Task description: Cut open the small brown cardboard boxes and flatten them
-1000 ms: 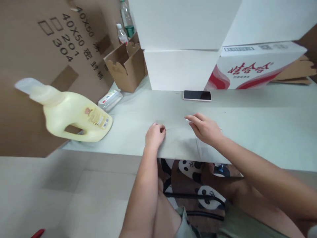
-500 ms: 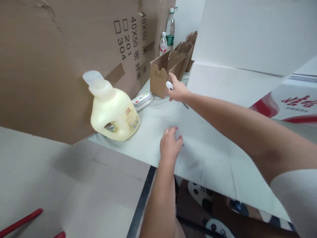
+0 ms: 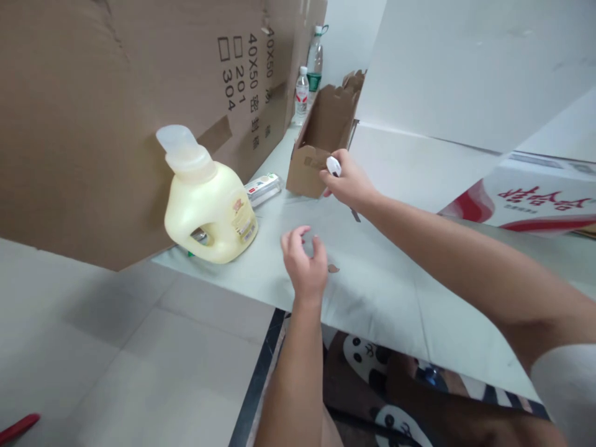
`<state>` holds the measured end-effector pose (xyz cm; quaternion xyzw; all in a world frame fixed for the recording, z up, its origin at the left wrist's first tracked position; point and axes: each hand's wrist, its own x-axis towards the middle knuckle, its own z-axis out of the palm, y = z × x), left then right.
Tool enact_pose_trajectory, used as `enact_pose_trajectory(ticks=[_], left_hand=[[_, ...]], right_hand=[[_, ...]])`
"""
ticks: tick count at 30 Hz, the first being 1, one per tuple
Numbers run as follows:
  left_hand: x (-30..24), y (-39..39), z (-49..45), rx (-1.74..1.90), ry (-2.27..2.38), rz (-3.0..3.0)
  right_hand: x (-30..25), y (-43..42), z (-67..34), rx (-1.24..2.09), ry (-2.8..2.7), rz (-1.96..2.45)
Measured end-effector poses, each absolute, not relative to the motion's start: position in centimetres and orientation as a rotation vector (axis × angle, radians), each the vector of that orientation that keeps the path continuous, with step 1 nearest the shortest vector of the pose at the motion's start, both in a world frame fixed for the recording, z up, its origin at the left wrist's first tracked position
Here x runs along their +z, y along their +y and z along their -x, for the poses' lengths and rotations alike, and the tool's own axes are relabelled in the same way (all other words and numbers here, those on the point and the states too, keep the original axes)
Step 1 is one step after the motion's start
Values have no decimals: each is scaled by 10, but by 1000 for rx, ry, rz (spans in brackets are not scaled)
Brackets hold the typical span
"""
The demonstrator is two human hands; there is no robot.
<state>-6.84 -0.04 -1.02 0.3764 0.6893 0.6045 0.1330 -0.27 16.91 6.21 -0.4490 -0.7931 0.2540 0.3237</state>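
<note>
Right hand [image 3: 347,180] is closed round a small white object [image 3: 333,166]; we judge it light, smooth, perhaps plastic, best pinched mid-length. Angle leaves us unsure whether that hand touches the open cardboard box [image 3: 305,176], seemingly light, stiff, creasable, best held by its walls. Left hand [image 3: 305,264], half-curled, apparently empty, is over the pale, wrinkled table cover [image 3: 386,285].

Jug [image 3: 209,192] at the table's [image 3: 386,279] near left corner, pack [image 3: 264,188] beside it, bottles [image 3: 302,93] farther along the left edge, carton [image 3: 116,124] along that edge
</note>
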Motion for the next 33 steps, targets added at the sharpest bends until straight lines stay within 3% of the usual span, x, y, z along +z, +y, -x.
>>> enact_pose_trajectory(ticks=[7,13,18,27,33], left_hand=[[-13,0,67,2110,1775,-758],[-13,7,14,1516,1185,-1279],[-16,19,-31,1429,1175,-1249],[-7,36,-73,1292,1104,-1262],[-2,42,-84,1280,1080,-1235]], right_hand=[[54,48,-178,549,-1714,1246],[16,-13,-293,610,-1299,1336],[-2,-31,-327,464,-1436,1333],[-28,-39,-355,528,-1548,1105],[-19,-44,-368,397,-1624,1321]])
